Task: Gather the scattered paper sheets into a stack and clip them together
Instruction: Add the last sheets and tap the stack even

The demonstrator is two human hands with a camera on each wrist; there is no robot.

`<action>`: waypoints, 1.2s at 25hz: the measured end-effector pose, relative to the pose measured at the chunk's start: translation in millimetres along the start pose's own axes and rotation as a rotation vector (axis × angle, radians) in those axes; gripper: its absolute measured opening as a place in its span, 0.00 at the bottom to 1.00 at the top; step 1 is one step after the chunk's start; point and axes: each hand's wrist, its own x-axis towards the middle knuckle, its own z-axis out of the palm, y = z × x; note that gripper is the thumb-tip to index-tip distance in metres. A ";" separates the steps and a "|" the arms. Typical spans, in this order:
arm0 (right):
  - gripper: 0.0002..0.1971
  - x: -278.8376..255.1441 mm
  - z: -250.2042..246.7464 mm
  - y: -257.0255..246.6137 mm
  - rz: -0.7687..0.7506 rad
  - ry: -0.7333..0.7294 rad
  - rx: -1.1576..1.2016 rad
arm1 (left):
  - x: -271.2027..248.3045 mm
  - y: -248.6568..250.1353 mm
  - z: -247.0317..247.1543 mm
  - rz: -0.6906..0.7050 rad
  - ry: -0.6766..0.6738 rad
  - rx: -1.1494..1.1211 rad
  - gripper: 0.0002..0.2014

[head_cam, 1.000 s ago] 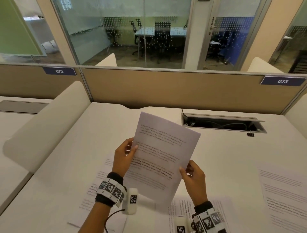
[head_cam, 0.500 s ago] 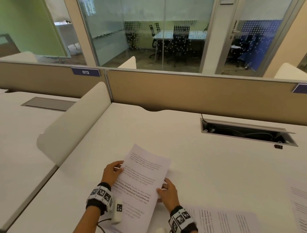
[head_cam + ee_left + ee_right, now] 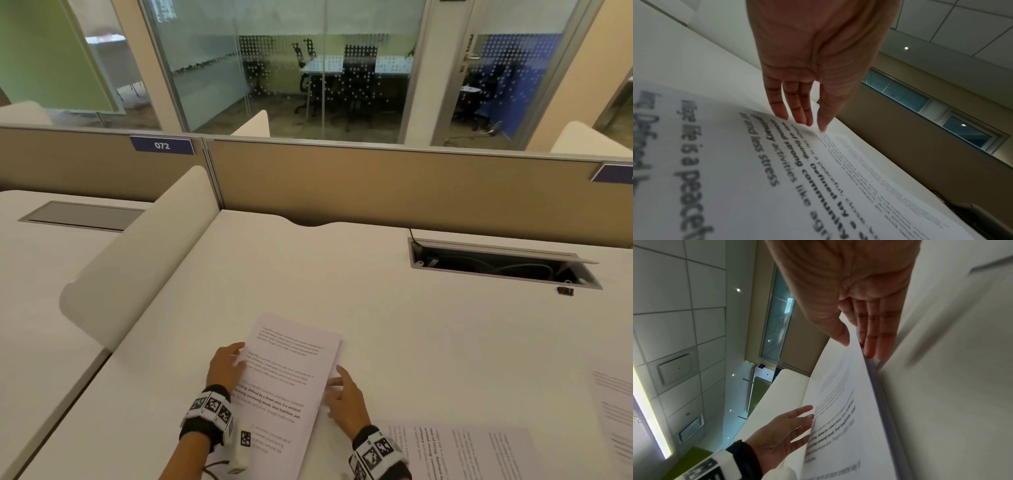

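A stack of printed paper sheets (image 3: 286, 383) lies almost flat on the white desk (image 3: 308, 274) in front of me. My left hand (image 3: 236, 356) touches its left edge with straight fingers (image 3: 801, 120), holding nothing. My right hand (image 3: 337, 383) is at the right edge, which is slightly raised. There the thumb (image 3: 843, 337) lies on top of the stack (image 3: 838, 426) and the straight fingers (image 3: 873, 340) sit under the edge. A small black binder clip (image 3: 565, 290) rests far right, by the cable box. Two more printed sheets (image 3: 462, 448) (image 3: 616, 411) lie to my right.
An open cable box (image 3: 496, 265) is sunk into the desk at the back right. A white curved divider (image 3: 137, 260) borders the desk on the left, and a tan partition (image 3: 376, 185) closes the back.
The stack was held upright in the air by both hands. It has come down and to the left, almost flat on the desk. My left fingers have straightened off their grip.
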 end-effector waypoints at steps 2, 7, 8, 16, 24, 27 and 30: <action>0.27 -8.0 -13.8 4.4 -0.061 0.022 -0.062 | -2.3 6.3 3.6 0.046 0.022 0.069 0.18; 0.23 -35.3 -73.0 22.4 -0.137 0.170 -0.082 | -30.3 73.3 31.0 0.315 -0.265 -0.002 0.16; 0.21 -40.5 -86.9 28.1 -0.137 0.212 -0.067 | -37.5 88.7 39.6 0.362 -0.342 -0.025 0.15; 0.18 -110.3 -234.7 105.1 0.028 0.673 -0.033 | -103.3 156.0 173.2 0.732 -0.934 0.409 0.16; 0.27 -167.6 -361.5 182.6 0.375 0.887 -0.242 | -159.0 182.5 249.7 1.016 -1.170 0.777 0.29; 0.31 -176.9 -396.8 198.2 0.493 0.859 -0.269 | -166.5 193.0 260.3 1.033 -1.143 0.866 0.29; 0.36 -179.6 -425.7 206.4 0.595 0.821 -0.305 | -163.2 199.7 265.8 0.981 -1.061 0.849 0.29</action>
